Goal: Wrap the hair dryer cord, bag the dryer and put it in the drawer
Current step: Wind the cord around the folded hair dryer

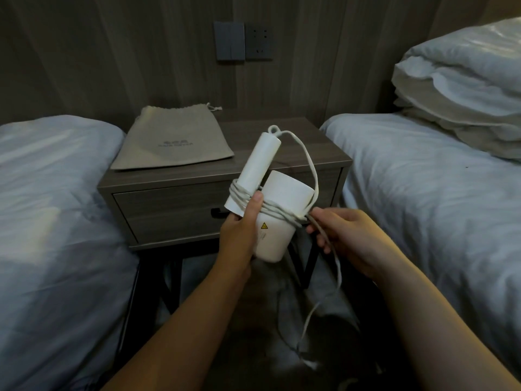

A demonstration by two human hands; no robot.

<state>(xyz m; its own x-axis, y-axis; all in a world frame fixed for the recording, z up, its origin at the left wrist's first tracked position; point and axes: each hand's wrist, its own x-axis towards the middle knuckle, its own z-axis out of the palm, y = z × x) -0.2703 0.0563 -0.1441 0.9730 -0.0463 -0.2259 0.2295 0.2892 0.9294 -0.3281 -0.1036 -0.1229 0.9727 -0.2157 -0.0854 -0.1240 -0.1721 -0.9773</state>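
One dryer (287, 190): white, held in mid-air dead centre, in front of the nightstand (296, 148); folded handle points to 11 o'clock.
Left hand (239, 235): comes in from 7 o'clock, fingers curled round the barrel, thumb pressed on the cord turns.
Right hand (346, 235): at the dryer's 3 o'clock, fingers curled, pinching the cord (270, 208) where it leaves the wraps.
Cord count: one cord, three or four turns on so far. The loose tail drops to 6 o'clock; the plug end is too dim to make out.
Handling: my guess is light hard plastic, smooth, so a bit slippy. Grab the barrel, not the hinge. The cord looks bendy but springy, so keep it taut or the turns will slide off.
Bag (172, 139): one, flat drawstring cloth, at 10 o'clock on the nightstand. It's limp, so the mouth needs holding open.
Drawer (169, 213): one, closed.
Beds: two, at 9 and 3 o'clock.
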